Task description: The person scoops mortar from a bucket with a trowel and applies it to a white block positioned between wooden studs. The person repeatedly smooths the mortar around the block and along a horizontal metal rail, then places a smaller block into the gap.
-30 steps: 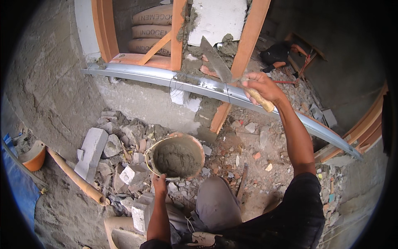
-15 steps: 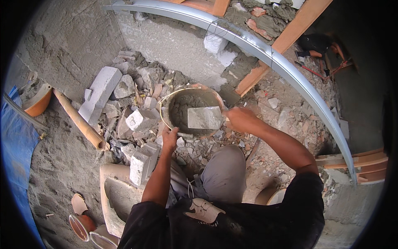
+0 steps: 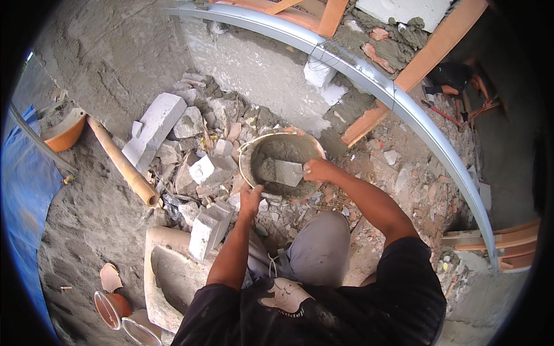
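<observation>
A round bucket point(image 3: 316, 144) holding wet grey mortar point(image 3: 283, 148) stands on the rubble in front of my knees. My left hand point(image 3: 250, 200) is closed on the near left rim of the bucket, beside its pale handle. In my right hand point(image 3: 318, 171), fingers wrapped round the grip, is a trowel point(image 3: 288, 173) with a flat, squarish grey blade. The blade lies inside the bucket, and its left end meets a mound of mortar. My right fist is over the bucket's right rim and hides the trowel's grip.
Broken blocks point(image 3: 210, 169) and a long pale block point(image 3: 154, 128) lie left of the bucket, near a bamboo pole point(image 3: 123, 161). A mortar-filled trough point(image 3: 157, 236) stands near left. A curved metal channel point(image 3: 424, 122) crosses ahead and right. Another person point(image 3: 453, 78) bends at far right.
The trowel blade has moved down into the bucket and tilted against the mortar, my right hand coming in over the rim. My left hand keeps its hold. The whole view has shifted slightly.
</observation>
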A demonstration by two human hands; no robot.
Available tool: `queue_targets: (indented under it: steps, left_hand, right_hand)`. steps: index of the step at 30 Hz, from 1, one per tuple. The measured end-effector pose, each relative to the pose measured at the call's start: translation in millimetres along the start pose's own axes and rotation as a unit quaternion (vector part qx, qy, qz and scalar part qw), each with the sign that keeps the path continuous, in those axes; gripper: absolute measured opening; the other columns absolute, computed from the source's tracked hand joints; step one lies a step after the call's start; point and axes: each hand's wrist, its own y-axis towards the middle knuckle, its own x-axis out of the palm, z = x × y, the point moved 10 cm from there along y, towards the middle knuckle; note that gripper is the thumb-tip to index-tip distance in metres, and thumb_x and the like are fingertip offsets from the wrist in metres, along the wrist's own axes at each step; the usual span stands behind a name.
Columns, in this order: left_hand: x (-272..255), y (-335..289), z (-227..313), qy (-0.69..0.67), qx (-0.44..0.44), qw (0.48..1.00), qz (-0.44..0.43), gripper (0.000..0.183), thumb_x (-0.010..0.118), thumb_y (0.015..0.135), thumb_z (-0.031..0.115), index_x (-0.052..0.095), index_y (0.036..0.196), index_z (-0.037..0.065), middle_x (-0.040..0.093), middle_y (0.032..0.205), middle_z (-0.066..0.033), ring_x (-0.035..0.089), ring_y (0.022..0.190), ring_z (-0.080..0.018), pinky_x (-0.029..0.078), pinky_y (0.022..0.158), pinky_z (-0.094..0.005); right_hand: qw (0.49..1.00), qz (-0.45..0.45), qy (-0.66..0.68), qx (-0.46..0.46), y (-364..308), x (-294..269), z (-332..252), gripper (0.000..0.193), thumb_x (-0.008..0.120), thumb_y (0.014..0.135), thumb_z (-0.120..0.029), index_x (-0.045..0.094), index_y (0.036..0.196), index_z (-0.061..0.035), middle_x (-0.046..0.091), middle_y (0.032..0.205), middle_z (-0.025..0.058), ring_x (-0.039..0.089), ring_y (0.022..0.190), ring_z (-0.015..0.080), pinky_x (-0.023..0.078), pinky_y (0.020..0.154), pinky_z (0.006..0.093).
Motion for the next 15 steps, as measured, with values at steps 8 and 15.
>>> queue_targets:
  steps: [8,15]
  left_hand:
    - [21.3,-4.1,14.1,-0.016,-0.022,0.999,-0.036,0.037,0.053,0.086,-0.001,0.053,0.123,0.000,0.066,0.104,-0.0101,0.066,0.087,-0.0201,0.057,0.079,-0.0338]
    - [4.0,-4.6,10.9,0.028,-0.052,0.998,0.009,0.036,0.057,0.085,0.003,0.057,0.121,0.009,0.066,0.104,-0.0053,0.065,0.084,-0.0166,0.057,0.066,-0.0314]
  right_hand:
    - [0.982,0.159,0.034,-0.094,-135.2,-66.2,10.1,0.051,0.074,0.074,-0.031,0.066,0.116,-0.0038,0.068,0.081,0.0204,0.066,0.074,0.0321,0.052,0.072,0.0424]
    - [0.978,0.025,0.207,-0.016,-284.3,-194.5,-57.1,0.041,0.075,0.075,-0.016,0.068,0.113,-0.0042,0.068,0.079,0.0105,0.065,0.067,0.0155,0.050,0.058,0.0282]
